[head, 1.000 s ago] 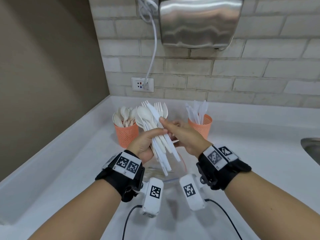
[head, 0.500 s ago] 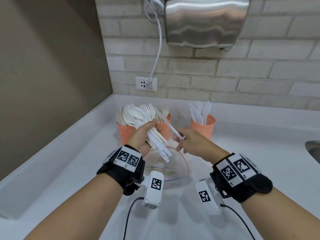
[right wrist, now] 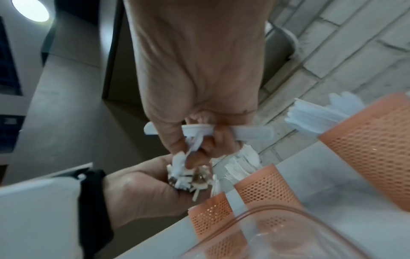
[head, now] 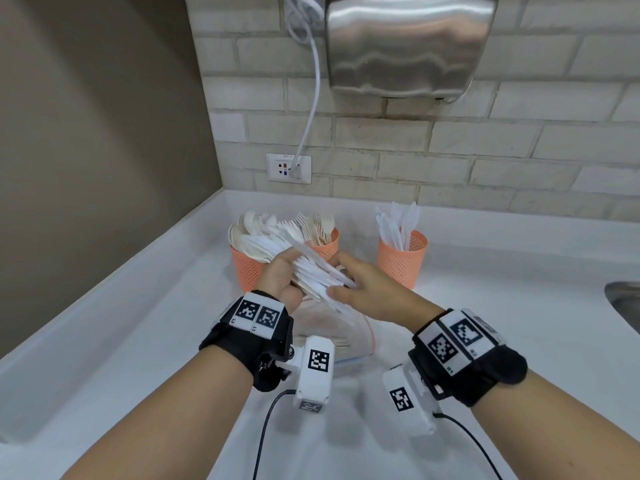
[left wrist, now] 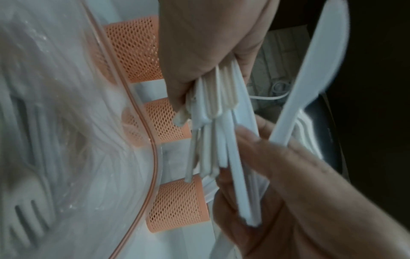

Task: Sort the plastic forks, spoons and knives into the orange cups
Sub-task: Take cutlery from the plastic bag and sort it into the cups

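Note:
My left hand [head: 285, 271] grips a bundle of white plastic cutlery [head: 311, 278] by the handles, its heads fanned toward the left cups. My right hand [head: 337, 277] pinches the handle of one white knife [head: 320, 262] lying across that bundle; its blade [left wrist: 319, 66] sticks out apart from the rest. Three orange mesh cups stand behind: the left cup [head: 246, 270] holds spoons, the middle cup [head: 327, 249] forks, the right cup [head: 401, 263] knives. In the right wrist view my fingers [right wrist: 199, 138] curl round the knife handle [right wrist: 255, 134].
A clear zip bag [head: 334, 336] with more cutlery lies on the white counter [head: 502, 292] under my hands. A steel sink [head: 625, 301] edge shows at the right. A hand dryer [head: 408, 43] and socket [head: 289, 168] hang on the brick wall.
The left hand has tipped the bundle lower and leftward, toward the cups. The right hand, which had drawn a knife out to the right, is back close against the bundle with it.

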Available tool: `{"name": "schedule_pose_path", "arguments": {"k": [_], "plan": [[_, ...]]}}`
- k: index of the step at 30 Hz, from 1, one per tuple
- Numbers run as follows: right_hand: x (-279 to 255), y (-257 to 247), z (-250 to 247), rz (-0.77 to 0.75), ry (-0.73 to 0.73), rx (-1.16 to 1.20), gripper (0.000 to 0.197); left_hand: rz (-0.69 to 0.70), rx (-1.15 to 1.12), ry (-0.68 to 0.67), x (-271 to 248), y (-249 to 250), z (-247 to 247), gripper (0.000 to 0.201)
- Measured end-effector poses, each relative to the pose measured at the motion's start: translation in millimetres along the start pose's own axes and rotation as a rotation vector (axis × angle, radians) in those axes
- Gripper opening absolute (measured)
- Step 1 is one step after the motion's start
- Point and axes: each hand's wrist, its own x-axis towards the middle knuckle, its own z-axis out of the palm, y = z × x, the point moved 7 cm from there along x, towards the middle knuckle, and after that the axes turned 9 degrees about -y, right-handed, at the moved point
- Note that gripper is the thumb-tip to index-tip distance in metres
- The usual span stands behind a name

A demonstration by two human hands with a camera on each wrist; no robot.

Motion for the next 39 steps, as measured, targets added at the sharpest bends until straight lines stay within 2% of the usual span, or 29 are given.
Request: {"name": "schedule_pose_path", "arguments": {"k": [2, 5, 8, 9, 11, 12, 14, 17, 20, 22, 24, 27, 29, 32, 34, 37, 39], "plan": [[-4.5, 7.7, -1.3, 0.028, -0.048, 0.125, 0.012, -0.006, 0.038, 0.033, 1.4, 0.6, -4.9, 0.012], [-13.4, 19.8, -2.5, 0.089, -0.104, 0.286, 0.018, 0.019, 0.059, 0.046, 3.7, 2.6, -8.0, 0.021], [-17.6, 27.5, -0.8, 0.142, -0.143, 0.327, 0.013, 0.063, 0.040, 0.143, 4.3, 0.8, -13.2, 0.008], [-16.8, 27.1, 0.7, 0.152, -0.151, 0.282, 0.012, 0.087, 0.027, 0.175, 3.5, 0.6, -12.9, 0.005], [-11.0, 24.4, 3.1, 0.143, -0.139, 0.116, 0.031, 0.127, -0.012, 0.224, 6.6, -1.8, -12.5, 0.035], [-7.1, 23.2, 4.4, 0.137, -0.123, 0.002, 0.042, 0.146, -0.021, 0.234, 8.3, -2.1, -10.6, 0.044], [-0.7, 21.1, 6.7, 0.145, -0.087, -0.197, 0.054, 0.143, -0.021, 0.223, 8.5, -3.4, -3.4, 0.042], [-0.3, 24.5, 9.6, 0.147, -0.136, -0.269, 0.041, 0.099, -0.018, 0.212, 6.7, -5.5, -0.5, 0.034], [-12.2, 37.7, 7.0, 0.187, -0.251, -0.237, 0.017, 0.078, -0.030, 0.201, 7.2, -4.7, -2.5, 0.059], [-21.3, 51.1, 5.3, 0.234, -0.298, -0.157, 0.012, 0.102, -0.048, 0.246, 8.7, -3.1, -7.8, 0.045], [-25.1, 57.7, 7.9, 0.255, -0.316, -0.064, 0.014, 0.125, -0.041, 0.261, 10.5, -3.1, -8.8, 0.037], [-19.0, 57.8, 13.6, 0.222, -0.237, 0.068, 0.017, 0.157, 0.028, 0.271, 14.2, -9.5, -3.9, 0.036], [-14.7, 56.1, 15.2, 0.195, -0.187, 0.064, 0.012, 0.185, 0.064, 0.262, 13.5, -10.4, 2.8, 0.032], [-18.6, 64.3, 13.6, 0.199, -0.207, 0.058, 0.012, 0.202, 0.062, 0.244, 17.6, -6.8, 4.6, 0.026], [-27.0, 76.8, 8.4, 0.222, -0.235, 0.095, 0.020, 0.208, 0.033, 0.274, 21.3, -0.5, -3.3, 0.028], [-41.2, 92.2, 0.7, 0.211, -0.272, 0.201, 0.018, 0.219, -0.005, 0.327, 26.9, 9.0, -18.7, 0.031], [-43.0, 95.3, -10.2, 0.164, -0.229, 0.258, 0.017, 0.233, -0.005, 0.329, 29.7, 12.0, -23.1, 0.028]]}}
